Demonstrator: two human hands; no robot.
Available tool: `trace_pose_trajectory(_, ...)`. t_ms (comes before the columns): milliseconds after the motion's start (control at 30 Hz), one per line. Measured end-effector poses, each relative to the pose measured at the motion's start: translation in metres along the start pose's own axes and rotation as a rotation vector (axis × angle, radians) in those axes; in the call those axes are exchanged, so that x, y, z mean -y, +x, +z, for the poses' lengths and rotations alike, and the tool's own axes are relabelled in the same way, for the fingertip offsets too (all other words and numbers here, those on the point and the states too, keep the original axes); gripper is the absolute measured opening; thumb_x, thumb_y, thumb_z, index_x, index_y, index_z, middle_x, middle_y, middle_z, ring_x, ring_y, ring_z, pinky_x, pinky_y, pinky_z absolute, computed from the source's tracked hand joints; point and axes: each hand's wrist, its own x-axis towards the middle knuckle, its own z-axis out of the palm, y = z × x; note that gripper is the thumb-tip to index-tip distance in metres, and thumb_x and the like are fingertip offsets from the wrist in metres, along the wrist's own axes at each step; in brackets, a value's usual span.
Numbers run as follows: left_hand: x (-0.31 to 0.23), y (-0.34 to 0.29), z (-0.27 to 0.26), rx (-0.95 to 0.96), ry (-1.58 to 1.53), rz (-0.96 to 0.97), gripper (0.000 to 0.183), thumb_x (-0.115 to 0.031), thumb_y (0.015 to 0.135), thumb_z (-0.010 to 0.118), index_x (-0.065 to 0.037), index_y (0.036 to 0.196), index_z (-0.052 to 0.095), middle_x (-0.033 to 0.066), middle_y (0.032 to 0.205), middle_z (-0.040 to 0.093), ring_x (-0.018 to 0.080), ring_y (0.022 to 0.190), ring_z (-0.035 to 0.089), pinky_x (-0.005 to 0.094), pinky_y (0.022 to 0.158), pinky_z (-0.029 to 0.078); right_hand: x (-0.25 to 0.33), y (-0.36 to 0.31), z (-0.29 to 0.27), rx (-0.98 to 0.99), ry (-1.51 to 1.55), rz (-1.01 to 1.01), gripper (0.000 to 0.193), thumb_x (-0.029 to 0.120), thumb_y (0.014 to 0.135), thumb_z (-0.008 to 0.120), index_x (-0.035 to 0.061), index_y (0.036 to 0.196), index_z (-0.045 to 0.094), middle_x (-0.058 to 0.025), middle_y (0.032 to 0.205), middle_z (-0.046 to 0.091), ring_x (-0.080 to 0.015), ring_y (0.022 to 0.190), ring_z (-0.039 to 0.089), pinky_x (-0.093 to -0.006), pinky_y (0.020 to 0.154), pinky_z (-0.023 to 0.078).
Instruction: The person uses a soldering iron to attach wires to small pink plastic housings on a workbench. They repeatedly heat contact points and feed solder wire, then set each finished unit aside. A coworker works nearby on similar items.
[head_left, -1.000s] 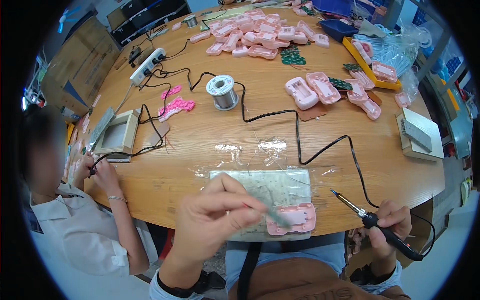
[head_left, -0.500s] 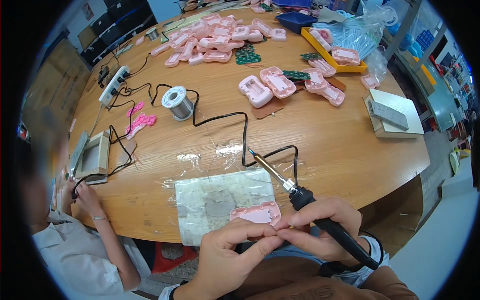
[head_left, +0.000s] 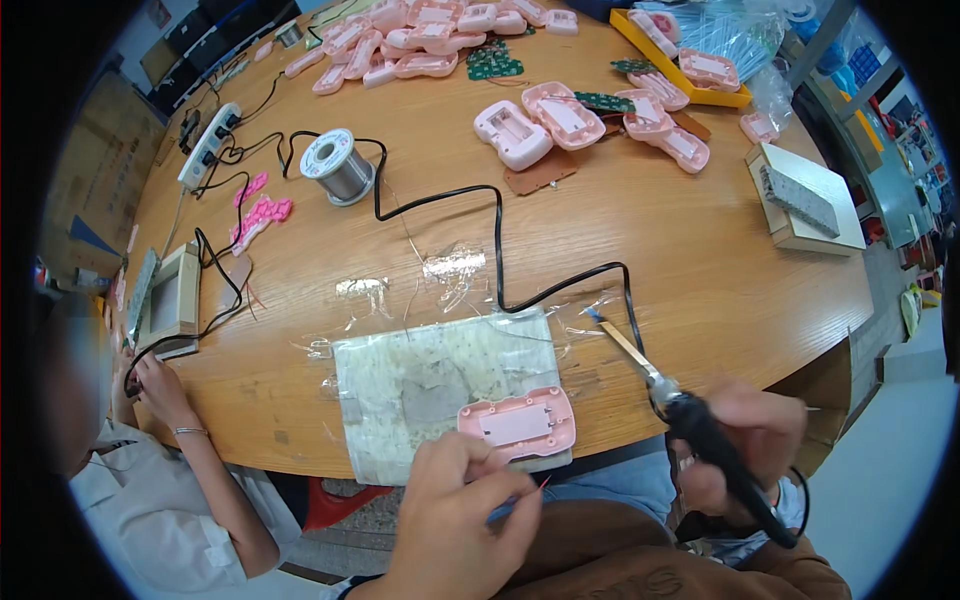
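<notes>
My left hand [head_left: 460,515] is closed in a pinch near the mat's front edge, and a thin red wire [head_left: 545,482] pokes out past its fingertips. On the right, my right hand [head_left: 755,430], smeared by motion, is closed around the black handle of a soldering iron [head_left: 715,445]. The iron's tip points up and left, just off the table's surface. Just beyond my left fingers, a pink plastic case half [head_left: 515,425] lies with its inside up on a stained, pale mat [head_left: 375,375]. Small metal contacts show at the case's right end.
A solder spool [head_left: 345,175] stands beyond the mat, with the iron's black cord [head_left: 450,192] winding past. Pink cases [head_left: 425,40] heap at the back, near green circuit boards [head_left: 495,62]. A wooden block [head_left: 810,205] lies right. At left, another person's hand [head_left: 165,390] works beside a frame [head_left: 170,300].
My hands have moved apart. The right hand has gone right with the soldering iron, while the left has dropped slightly, uncovering more of the pink case half. The view has shifted a little.
</notes>
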Motion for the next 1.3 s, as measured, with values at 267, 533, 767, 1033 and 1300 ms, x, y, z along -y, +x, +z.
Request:
trace_pose_trajectory(267, 0.021, 0.013, 0.051, -0.097, -0.026, -0.169, 0.008, 0.002, 0.073, 0.073, 0.002, 0.077, 0.067, 0.0092, 0.089, 0.058, 0.0236, 0.086, 0.057, 0.0314, 0.069, 0.050, -0.003, -0.020, -0.023, 0.207, -0.132, 0.009, 0.027, 0.009, 0.064, 0.080, 0.0095, 0.082, 0.061, -0.0022, 0.060, 0.053, -0.0180, 0.047, 0.051, -0.0301, 0.042, 0.036)
trace_pose_trajectory(533, 0.019, 0.015, 0.052, -0.086, -0.036, -0.232, 0.007, 0.002, 0.072, 0.072, 0.001, 0.075, 0.066, 0.0090, 0.088, 0.058, 0.0237, 0.085, 0.056, 0.0313, 0.070, 0.050, -0.013, -0.015, -0.011, 0.300, -0.101, -0.053, 0.019, 0.004, 0.066, 0.074, 0.0060, 0.079, 0.060, -0.0027, 0.059, 0.048, -0.0164, 0.043, 0.045, -0.0295, 0.037, 0.031)
trace_pose_trajectory(767, 0.013, 0.019, 0.048, -0.053, -0.031, -0.270, 0.006, 0.002, 0.072, 0.072, 0.001, 0.073, 0.066, 0.0093, 0.087, 0.058, 0.0236, 0.085, 0.056, 0.0310, 0.070, 0.050, -0.017, -0.006, -0.014, 0.406, -0.120, -0.118, 0.025, 0.006, 0.067, 0.075, 0.0075, 0.085, 0.057, -0.0026, 0.058, 0.049, -0.0156, 0.041, 0.043, -0.0294, 0.037, 0.031)
trace_pose_trajectory(1033, 0.010, 0.023, 0.047, -0.037, -0.053, -0.327, 0.007, 0.001, 0.072, 0.072, 0.001, 0.073, 0.065, 0.0096, 0.086, 0.057, 0.0242, 0.085, 0.056, 0.0317, 0.070, 0.048, -0.020, -0.005, -0.018, 0.303, -0.080, -0.095, 0.024, 0.004, 0.067, 0.075, 0.0052, 0.084, 0.059, -0.0042, 0.058, 0.048, -0.0163, 0.042, 0.044, -0.0292, 0.036, 0.030)
trace_pose_trajectory(1300, 0.010, 0.025, 0.047, -0.028, -0.021, -0.333, 0.007, 0.000, 0.072, 0.072, -0.001, 0.071, 0.064, 0.0098, 0.084, 0.057, 0.0250, 0.085, 0.055, 0.0332, 0.072, 0.046, -0.023, -0.002, -0.012, 0.320, -0.055, -0.090, 0.020, 0.003, 0.066, 0.074, 0.0046, 0.079, 0.060, -0.0041, 0.058, 0.048, -0.0162, 0.042, 0.045, -0.0289, 0.036, 0.031)
